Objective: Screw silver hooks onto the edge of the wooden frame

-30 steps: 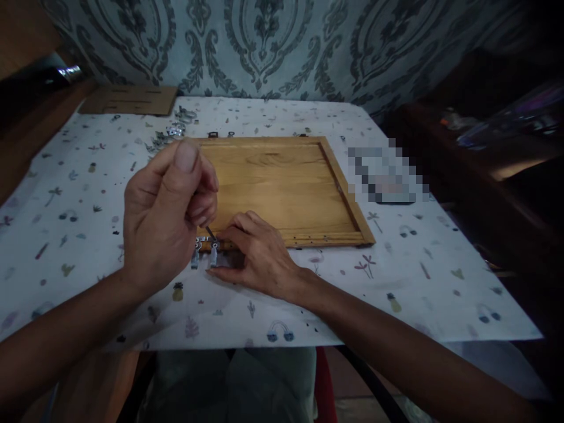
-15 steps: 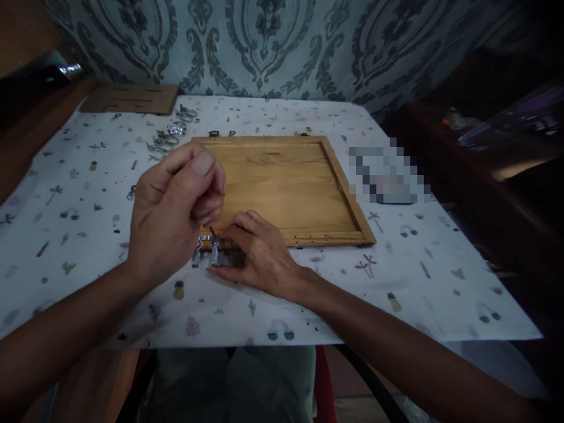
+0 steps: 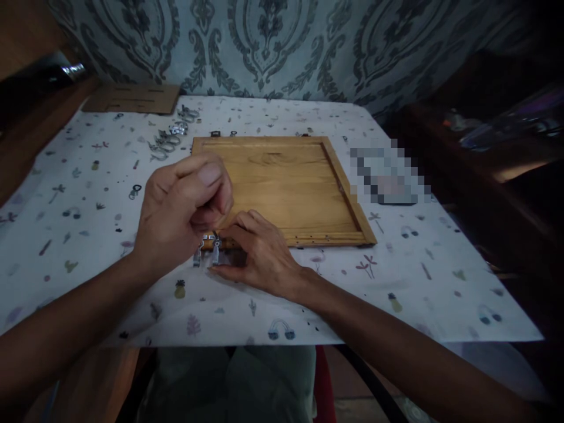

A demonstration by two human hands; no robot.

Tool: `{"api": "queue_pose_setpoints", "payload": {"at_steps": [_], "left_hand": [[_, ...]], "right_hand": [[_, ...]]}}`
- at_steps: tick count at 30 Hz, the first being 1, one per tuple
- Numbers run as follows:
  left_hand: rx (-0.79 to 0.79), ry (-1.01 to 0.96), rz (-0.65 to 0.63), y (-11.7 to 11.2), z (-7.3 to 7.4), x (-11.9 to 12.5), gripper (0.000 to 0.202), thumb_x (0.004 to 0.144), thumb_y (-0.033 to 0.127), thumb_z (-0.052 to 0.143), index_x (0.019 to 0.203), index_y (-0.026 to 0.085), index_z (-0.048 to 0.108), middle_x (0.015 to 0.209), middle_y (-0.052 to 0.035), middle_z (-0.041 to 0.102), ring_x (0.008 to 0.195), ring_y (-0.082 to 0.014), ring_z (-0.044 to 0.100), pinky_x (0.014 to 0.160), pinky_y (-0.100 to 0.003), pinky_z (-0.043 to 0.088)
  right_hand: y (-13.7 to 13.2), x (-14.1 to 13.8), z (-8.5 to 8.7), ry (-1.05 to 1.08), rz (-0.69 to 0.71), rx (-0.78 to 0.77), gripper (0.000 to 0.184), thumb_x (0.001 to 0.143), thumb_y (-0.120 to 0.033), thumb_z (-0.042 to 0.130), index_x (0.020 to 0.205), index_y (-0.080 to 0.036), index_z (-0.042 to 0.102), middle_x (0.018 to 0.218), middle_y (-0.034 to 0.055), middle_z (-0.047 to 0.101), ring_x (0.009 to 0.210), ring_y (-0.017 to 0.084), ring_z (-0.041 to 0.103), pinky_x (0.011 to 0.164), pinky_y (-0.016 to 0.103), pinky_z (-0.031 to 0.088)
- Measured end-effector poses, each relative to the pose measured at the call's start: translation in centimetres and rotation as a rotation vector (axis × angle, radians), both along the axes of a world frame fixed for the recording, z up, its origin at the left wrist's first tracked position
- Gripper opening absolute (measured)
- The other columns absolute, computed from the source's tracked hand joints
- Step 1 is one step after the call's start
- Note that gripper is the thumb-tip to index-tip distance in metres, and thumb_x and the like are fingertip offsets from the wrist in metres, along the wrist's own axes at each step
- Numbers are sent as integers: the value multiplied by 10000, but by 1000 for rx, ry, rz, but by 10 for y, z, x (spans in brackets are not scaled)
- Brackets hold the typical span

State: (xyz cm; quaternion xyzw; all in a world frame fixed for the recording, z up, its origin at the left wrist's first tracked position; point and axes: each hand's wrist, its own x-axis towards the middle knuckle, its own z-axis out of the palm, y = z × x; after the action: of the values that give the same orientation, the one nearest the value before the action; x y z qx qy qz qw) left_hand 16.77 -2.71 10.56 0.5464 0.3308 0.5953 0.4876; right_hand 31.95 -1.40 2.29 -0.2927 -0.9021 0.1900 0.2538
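My left hand [image 3: 183, 205] is a closed fist above the near left corner of the wooden panel [image 3: 273, 182]. A thin dark shaft, like a screwdriver's, points down from under the fist; its handle is hidden. The shaft's end meets a silver metal latch [image 3: 216, 251] at the panel's near edge. Its twin metal leg [image 3: 197, 257] hangs just to the left, partly behind my left hand. My right hand [image 3: 264, 252] steadies the latch between thumb and forefinger, with the forefinger on the panel's rim and the thumb below, near the latch's lower end.
Several metal latches [image 3: 164, 144] lie in a group behind my left hand. A piece of brown cardboard [image 3: 132, 98] is at the back left, near the wall. To the panel's right lies a blurred-out flat object [image 3: 390, 176]. A patterned cloth [image 3: 352, 305] covers the table.
My left fist has shifted slightly right and turned a little, and less of the thin shaft shows. My right hand and the latch stay in place.
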Motion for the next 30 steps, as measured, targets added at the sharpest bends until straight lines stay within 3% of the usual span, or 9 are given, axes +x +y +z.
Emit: {"api": "queue_pose_setpoints", "payload": {"at_steps": [4, 7, 13, 21, 30], "left_hand": [[-10, -21, 101, 2, 2, 2, 307, 934, 318, 607, 650, 201, 622, 601, 5, 433, 472, -107, 363, 440, -261, 310], [-34, -56, 187, 3, 2, 4, 249, 940, 258, 570, 702, 219, 633, 613, -11, 434, 530, -144, 388, 485, -281, 353], [-11, -96, 174, 1, 3, 6, 210, 874, 330, 677, 707, 203, 659, 671, -18, 421, 557, -144, 364, 500, -287, 342], [-12, -88, 168, 1, 10, 7, 115, 798, 156, 637, 700, 197, 681, 558, -1, 410, 506, -134, 339, 486, -280, 294], [-21, -94, 193, 2, 10, 13, 122, 796, 166, 647, 682, 209, 642, 483, 36, 327, 414, -100, 223, 404, -277, 158]], "right_hand": [[0, 0, -1, -6, -11, 15, 502, 818, -593, 746, 1023, -136, 724, 993, 92, 642, 923, 245, 551, 748, 369, 443], [1, 0, -2, -9, -5, 8, 511, 810, -605, 749, 1001, -132, 723, 991, 92, 637, 921, 243, 551, 754, 370, 446], [0, -1, 0, -19, -15, 21, 513, 837, -624, 708, 992, -135, 722, 988, 95, 634, 906, 237, 538, 750, 367, 441], [0, -1, 1, -38, -9, 28, 511, 827, -602, 735, 1008, -124, 726, 997, 101, 641, 917, 245, 540, 748, 371, 443], [0, -2, 0, -43, -9, 37, 503, 839, -606, 718, 1012, -134, 720, 974, 90, 627, 901, 236, 526, 752, 364, 434]]}}
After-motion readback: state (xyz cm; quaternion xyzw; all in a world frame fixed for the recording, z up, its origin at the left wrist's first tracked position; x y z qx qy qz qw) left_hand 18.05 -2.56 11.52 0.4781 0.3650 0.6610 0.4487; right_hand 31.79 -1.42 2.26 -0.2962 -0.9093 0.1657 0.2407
